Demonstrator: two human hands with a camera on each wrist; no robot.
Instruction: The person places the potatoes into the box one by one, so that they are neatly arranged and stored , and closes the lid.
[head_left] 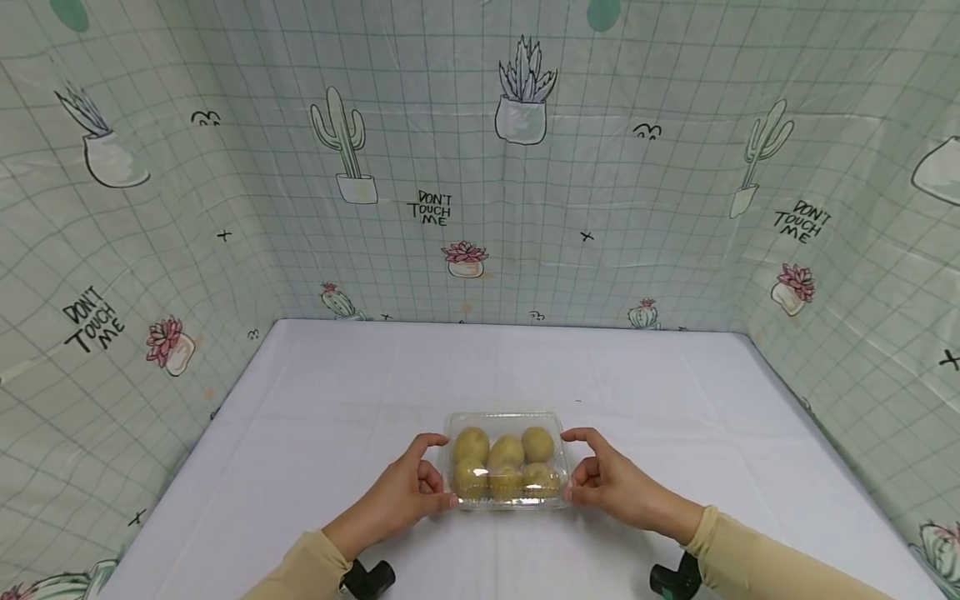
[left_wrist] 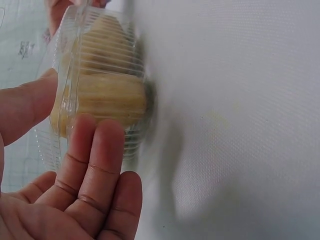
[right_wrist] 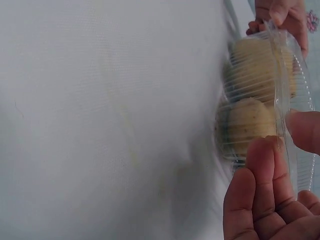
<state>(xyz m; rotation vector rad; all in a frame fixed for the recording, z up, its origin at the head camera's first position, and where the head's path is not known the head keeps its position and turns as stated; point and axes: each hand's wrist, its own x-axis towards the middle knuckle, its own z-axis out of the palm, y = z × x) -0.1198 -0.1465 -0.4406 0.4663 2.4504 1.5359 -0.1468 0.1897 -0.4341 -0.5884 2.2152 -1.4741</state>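
Note:
A clear plastic clamshell box [head_left: 504,421] sits on the white tablecloth near the front of the table, its lid down. Inside are several round, yellow-brown fruits or potatoes [head_left: 507,452] in two rows. My left hand [head_left: 401,493] grips the box's left end, thumb at the near corner and index finger at the far one. On the opposite end my right hand [head_left: 615,482] holds it the same way. Both wrist views show thumb and fingertips at the ribbed side walls and rim, as at the left-hand fingers [left_wrist: 102,160] and right-hand fingers [right_wrist: 262,175].
White cloth [head_left: 502,367] covers the table. Behind it and along both sides hangs a pale green gridded curtain [head_left: 525,217] printed with cacti and lettering. A dark device is strapped under each wrist, left device [head_left: 369,579] and right device [head_left: 675,577].

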